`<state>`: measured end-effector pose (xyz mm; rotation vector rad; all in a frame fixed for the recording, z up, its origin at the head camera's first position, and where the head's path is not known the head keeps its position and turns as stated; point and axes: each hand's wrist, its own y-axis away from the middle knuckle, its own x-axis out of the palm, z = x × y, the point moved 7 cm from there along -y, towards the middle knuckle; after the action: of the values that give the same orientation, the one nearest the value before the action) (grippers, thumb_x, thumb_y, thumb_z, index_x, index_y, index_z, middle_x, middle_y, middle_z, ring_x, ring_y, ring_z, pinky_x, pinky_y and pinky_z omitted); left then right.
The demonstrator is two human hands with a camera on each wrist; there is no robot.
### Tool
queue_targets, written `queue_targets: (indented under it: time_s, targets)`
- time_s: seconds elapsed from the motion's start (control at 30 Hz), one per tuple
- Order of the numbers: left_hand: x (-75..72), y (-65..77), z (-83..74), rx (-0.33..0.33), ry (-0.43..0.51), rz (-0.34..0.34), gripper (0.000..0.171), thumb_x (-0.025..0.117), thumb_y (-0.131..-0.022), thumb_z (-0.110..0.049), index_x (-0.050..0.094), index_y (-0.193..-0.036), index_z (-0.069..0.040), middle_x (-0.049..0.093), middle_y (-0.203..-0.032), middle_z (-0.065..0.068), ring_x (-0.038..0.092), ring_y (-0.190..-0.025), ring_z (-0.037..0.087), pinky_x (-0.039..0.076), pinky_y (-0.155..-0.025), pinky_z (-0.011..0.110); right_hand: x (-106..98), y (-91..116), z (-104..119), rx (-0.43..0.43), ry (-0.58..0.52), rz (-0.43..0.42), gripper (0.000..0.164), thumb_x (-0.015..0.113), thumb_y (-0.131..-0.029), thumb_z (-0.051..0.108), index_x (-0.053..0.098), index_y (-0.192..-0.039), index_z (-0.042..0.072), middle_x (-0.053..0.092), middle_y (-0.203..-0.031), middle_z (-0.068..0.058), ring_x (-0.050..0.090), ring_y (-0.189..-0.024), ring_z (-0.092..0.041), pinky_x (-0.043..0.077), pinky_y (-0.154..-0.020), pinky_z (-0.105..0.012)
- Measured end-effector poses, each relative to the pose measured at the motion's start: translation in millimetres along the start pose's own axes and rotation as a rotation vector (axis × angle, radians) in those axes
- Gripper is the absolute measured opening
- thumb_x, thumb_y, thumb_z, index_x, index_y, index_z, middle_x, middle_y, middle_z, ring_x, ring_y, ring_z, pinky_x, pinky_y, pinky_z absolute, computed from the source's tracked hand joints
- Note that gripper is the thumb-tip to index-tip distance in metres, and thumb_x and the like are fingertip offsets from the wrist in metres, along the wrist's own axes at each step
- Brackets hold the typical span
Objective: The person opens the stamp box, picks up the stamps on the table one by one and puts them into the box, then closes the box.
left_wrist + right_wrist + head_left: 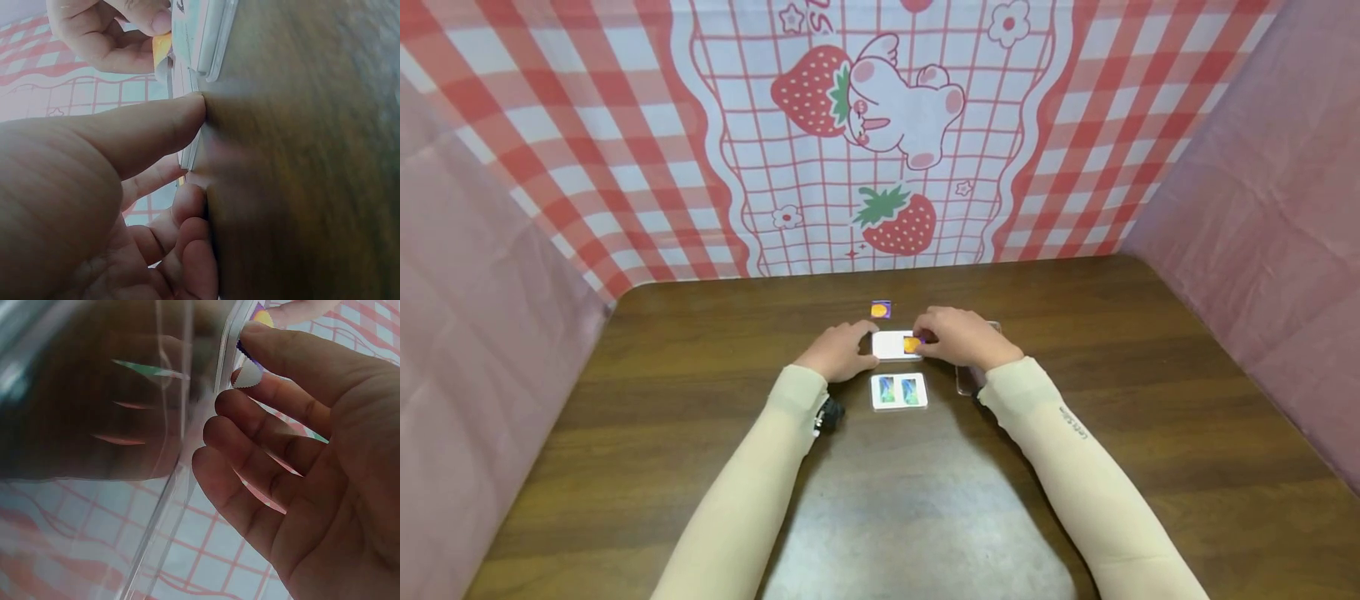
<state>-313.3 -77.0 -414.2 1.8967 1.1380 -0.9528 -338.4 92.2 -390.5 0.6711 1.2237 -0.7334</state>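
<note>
A white rectangular plate (887, 344) lies flat on the table between the hands. My left hand (838, 351) holds its left end, thumb on the near edge and forefinger on the far edge. Over the plate's right part, my right hand (962, 336) pinches a small orange and purple stamp (912, 344) between thumb and forefinger. The stamp's toothed edge (249, 374) bends up and shows a pale back in the right wrist view. The other right fingers curve loosely beside a clear plastic box (172, 481).
Nearer the body lies a second white plate (898, 405) bearing two blue-green stamps. Another orange and purple stamp (881, 309) lies beyond the held plate. The clear box is partly hidden under the right wrist. A checked cloth (700, 208) hangs behind the wooden table (737, 308).
</note>
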Motion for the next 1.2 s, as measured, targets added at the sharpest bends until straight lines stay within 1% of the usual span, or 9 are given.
queue_targets:
  time_s: [0.1, 0.23, 0.43, 0.7, 0.87, 1.0, 1.2]
  targets:
    - [0.6, -0.4, -0.5, -0.001, -0.001, 0.000, 0.060, 0.066, -0.102, -0.036, 0.046, -0.154, -0.017, 0.053, -0.148, 0.020, 0.048, -0.138, 0.041, 0.038, -0.114, 0.055, 1.7, 0.1, 1.1, 0.000, 0.004, 0.003, 0.023, 0.073, -0.098, 0.033, 0.074, -0.112, 0.014, 0.065, -0.103, -0.001, 0.060, -0.089, -0.017, 0.053, -0.085, -0.043]
    - [1.7, -1.8, 0.0, -0.003, -0.001, 0.003, 0.060, 0.066, -0.102, -0.037, 0.046, -0.155, -0.017, 0.052, -0.149, 0.020, 0.047, -0.139, 0.041, 0.037, -0.114, 0.055, 2.3, 0.8, 0.6, 0.007, 0.002, -0.013, 0.024, 0.074, -0.097, 0.034, 0.074, -0.114, 0.015, 0.065, -0.104, 0.000, 0.061, -0.089, -0.017, 0.053, -0.085, -0.043]
    - [1.8, -2.4, 2.1, -0.008, 0.001, 0.002, 0.060, 0.067, -0.102, -0.037, 0.046, -0.154, -0.018, 0.052, -0.150, 0.020, 0.047, -0.139, 0.041, 0.037, -0.114, 0.055, 2.3, 0.4, 3.7, -0.005, -0.003, -0.034, 0.029, 0.073, -0.098, 0.035, 0.073, -0.119, 0.015, 0.065, -0.106, -0.001, 0.062, -0.090, -0.017, 0.053, -0.086, -0.044]
    - [1.5, -2.9, 2.6, -0.015, 0.006, 0.002, 0.060, 0.067, -0.101, -0.038, 0.046, -0.154, -0.018, 0.053, -0.149, 0.020, 0.047, -0.139, 0.041, 0.038, -0.114, 0.055, 2.7, -0.3, 4.7, 0.024, -0.012, -0.029, 0.031, 0.073, -0.098, 0.036, 0.074, -0.122, 0.016, 0.064, -0.107, -0.002, 0.061, -0.089, -0.018, 0.053, -0.084, -0.044]
    - [1.2, -3.2, 3.1, -0.017, 0.007, 0.000, 0.060, 0.067, -0.101, -0.038, 0.046, -0.154, -0.018, 0.052, -0.149, 0.019, 0.047, -0.139, 0.041, 0.037, -0.114, 0.055, 2.9, -1.0, 4.0, 0.019, -0.022, -0.034, 0.031, 0.073, -0.098, 0.034, 0.073, -0.123, 0.015, 0.066, -0.112, -0.003, 0.064, -0.095, -0.020, 0.054, -0.088, -0.046]
    - [1.1, -1.8, 2.0, -0.015, 0.010, 0.003, 0.061, 0.067, -0.101, -0.038, 0.045, -0.155, -0.018, 0.052, -0.149, 0.020, 0.047, -0.139, 0.041, 0.037, -0.114, 0.056, 1.9, -0.8, 2.4, 0.021, -0.066, -0.034, 0.034, 0.074, -0.098, 0.032, 0.071, -0.126, 0.014, 0.067, -0.117, -0.004, 0.065, -0.103, -0.022, 0.054, -0.092, -0.046]
    - [1.4, -1.2, 1.8, -0.016, 0.015, -0.001, 0.061, 0.067, -0.101, -0.037, 0.045, -0.155, -0.017, 0.055, -0.144, 0.020, 0.050, -0.135, 0.040, 0.039, -0.113, 0.055, -10.7, 4.1, -1.4, 0.029, -0.099, -0.059, 0.033, 0.073, -0.098, 0.024, 0.070, -0.128, 0.010, 0.067, -0.120, -0.006, 0.066, -0.106, -0.023, 0.054, -0.093, -0.045]
